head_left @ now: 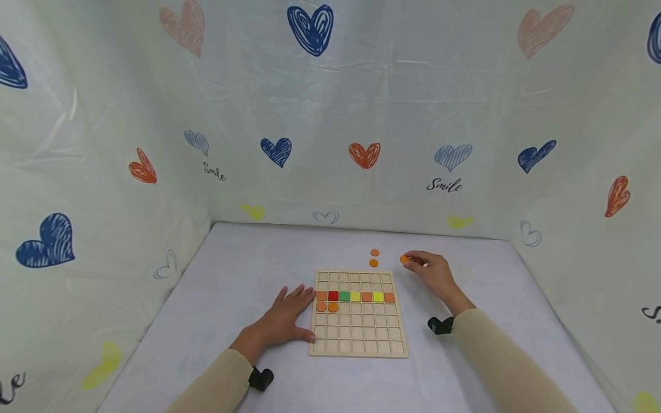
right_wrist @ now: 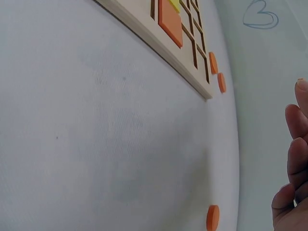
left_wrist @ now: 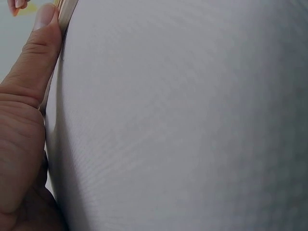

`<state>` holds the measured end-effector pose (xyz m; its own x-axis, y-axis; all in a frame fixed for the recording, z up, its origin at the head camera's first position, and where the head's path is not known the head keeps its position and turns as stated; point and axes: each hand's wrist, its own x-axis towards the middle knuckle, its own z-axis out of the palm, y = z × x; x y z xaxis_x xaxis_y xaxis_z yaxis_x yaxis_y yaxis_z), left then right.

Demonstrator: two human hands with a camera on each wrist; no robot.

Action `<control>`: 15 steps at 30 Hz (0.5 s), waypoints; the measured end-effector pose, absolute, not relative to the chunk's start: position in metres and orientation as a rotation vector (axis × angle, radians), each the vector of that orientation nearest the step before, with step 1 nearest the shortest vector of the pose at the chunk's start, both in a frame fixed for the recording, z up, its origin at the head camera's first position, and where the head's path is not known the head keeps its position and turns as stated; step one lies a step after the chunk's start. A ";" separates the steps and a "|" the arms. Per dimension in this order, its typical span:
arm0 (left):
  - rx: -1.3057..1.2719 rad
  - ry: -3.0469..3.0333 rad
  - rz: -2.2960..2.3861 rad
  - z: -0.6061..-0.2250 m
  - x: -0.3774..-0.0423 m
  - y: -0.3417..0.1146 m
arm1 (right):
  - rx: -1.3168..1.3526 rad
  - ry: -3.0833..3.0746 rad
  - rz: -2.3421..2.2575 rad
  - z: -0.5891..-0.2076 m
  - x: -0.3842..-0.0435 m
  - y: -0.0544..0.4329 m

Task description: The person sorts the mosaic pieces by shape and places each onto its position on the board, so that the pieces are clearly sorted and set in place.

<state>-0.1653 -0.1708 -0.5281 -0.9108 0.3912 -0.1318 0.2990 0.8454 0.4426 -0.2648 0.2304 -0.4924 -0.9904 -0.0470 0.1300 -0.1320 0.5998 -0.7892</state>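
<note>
A wooden grid board (head_left: 358,332) lies on the table, with a row of coloured squares (head_left: 344,296) in orange, red, green and yellow. Below the row's left end, two orange discs (head_left: 333,307) sit in cells. My left hand (head_left: 276,318), fingers spread, rests against the board's left edge; its thumb (left_wrist: 36,62) touches the edge in the left wrist view. Beyond the board's right side, my right hand (head_left: 431,272) pinches an orange disc (head_left: 404,259) between thumb and fingertips. Only a sliver of that disc shows in the right wrist view, above the fingers (right_wrist: 298,120).
Two more orange discs (head_left: 374,263) lie behind the board's far edge. Another orange disc (right_wrist: 212,217) shows low in the right wrist view. A white sheet with printed hearts (head_left: 364,155) hangs around the white table (head_left: 248,258).
</note>
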 end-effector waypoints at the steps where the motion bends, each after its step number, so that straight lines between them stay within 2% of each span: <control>1: 0.532 2.808 0.621 -0.528 -0.165 -0.171 | 0.158 -2.721 1.363 -0.492 -0.264 0.228; 15: 0.536 2.812 0.630 -0.531 -0.166 -0.172 | 0.276 -2.717 1.411 -0.491 -0.254 0.196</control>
<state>-0.1657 -0.1724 -0.5312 -0.9118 0.3919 -0.1230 0.3020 0.8426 0.4458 -0.2542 0.1960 -0.4910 -0.9816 -0.1278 0.1417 -0.1894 0.5630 -0.8044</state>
